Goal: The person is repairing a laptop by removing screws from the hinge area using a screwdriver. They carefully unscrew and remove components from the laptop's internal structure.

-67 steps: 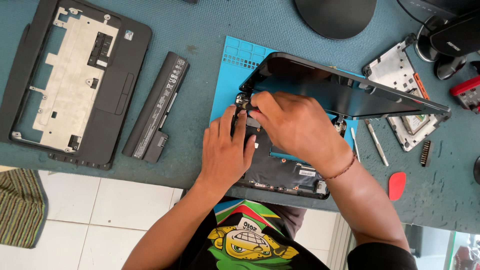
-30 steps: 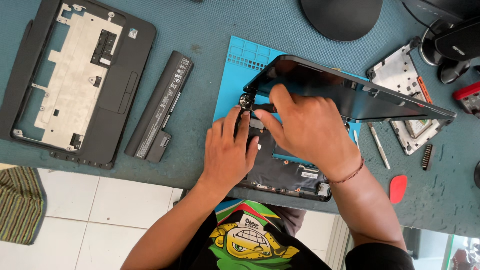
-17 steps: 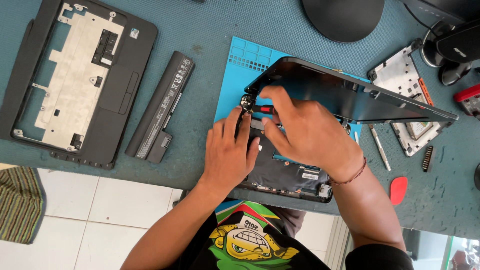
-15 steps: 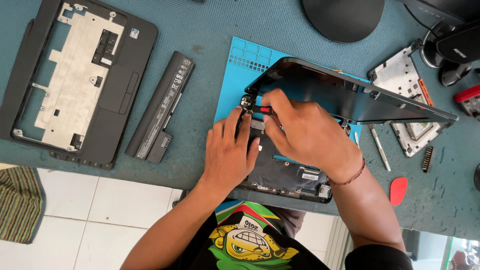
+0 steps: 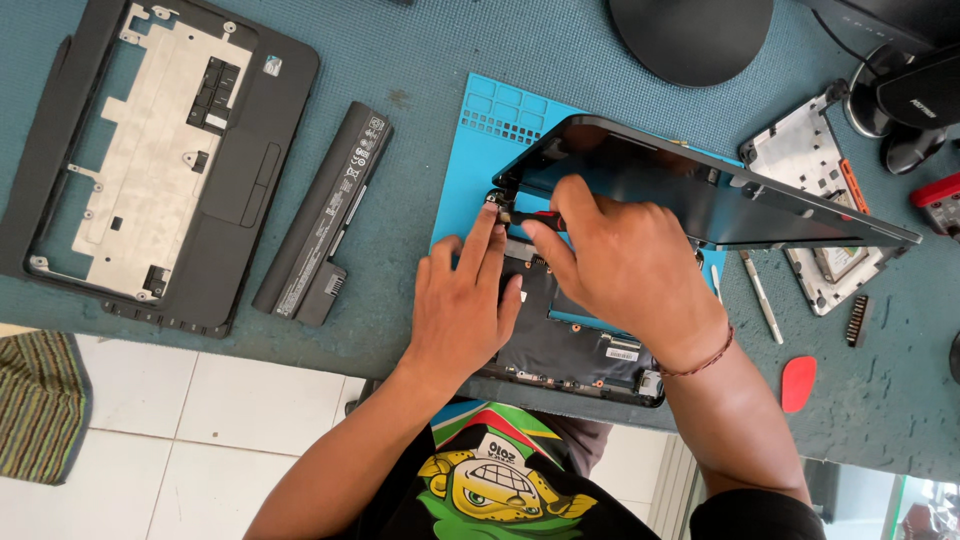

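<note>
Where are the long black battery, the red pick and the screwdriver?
long black battery [image 5: 325, 212], head view, middle of its body.
red pick [image 5: 797, 383], head view, its flat middle.
screwdriver [image 5: 537, 216], head view, red-and-black handle in the right hand [image 5: 630, 270].

Over the run, the right hand [image 5: 625, 265] has shifted from lying over the hinge area to a pinch on a small red-and-black screwdriver [image 5: 537, 215], first visible about a second back; its tip now points at the left hinge [image 5: 497, 197] of the laptop screen [image 5: 700, 190]. Left hand [image 5: 462, 300]: fingers crept slightly upward, forefinger now touching the hinge. Screen looks tilted a little further open than at the start.
</note>
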